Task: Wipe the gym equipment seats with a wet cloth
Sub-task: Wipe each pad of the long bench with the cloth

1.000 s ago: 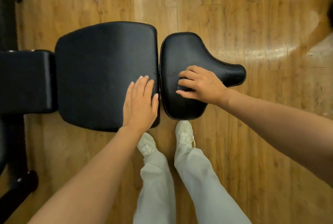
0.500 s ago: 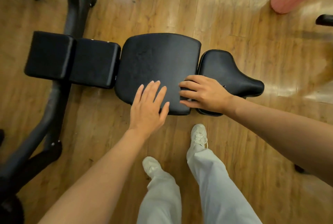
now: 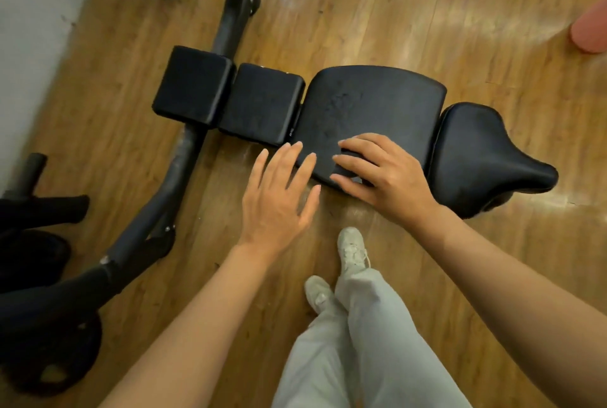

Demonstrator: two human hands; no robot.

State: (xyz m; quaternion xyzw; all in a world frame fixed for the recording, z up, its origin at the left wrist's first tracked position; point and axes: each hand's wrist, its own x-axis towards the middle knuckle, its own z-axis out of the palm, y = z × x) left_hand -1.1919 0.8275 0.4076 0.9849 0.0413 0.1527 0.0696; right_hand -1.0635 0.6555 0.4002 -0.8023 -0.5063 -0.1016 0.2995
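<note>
A black padded bench lies across the wooden floor. It has a wide back pad (image 3: 371, 105), a saddle-shaped seat (image 3: 476, 151) to its right and two square pads (image 3: 262, 102) to its left. My right hand (image 3: 384, 174) rests on the near edge of the wide pad. Its bent fingers grip a small dark cloth (image 3: 349, 158) that barely stands out from the pad. My left hand (image 3: 279, 197) is flat with spread fingers. Its fingertips reach the wide pad's near left corner, and its palm is over the floor.
The bench's black metal frame (image 3: 184, 161) curves toward the lower left, near a weight plate (image 3: 49, 358). A grey wall (image 3: 33, 29) runs along the left. A pink roller (image 3: 591, 29) stands at the far right. My feet (image 3: 353, 250) are just in front of the bench.
My right hand slid left from the saddle seat onto the wide pad. My left hand moved left to the pad's near corner. The view pulled back and now takes in the square pads and frame.
</note>
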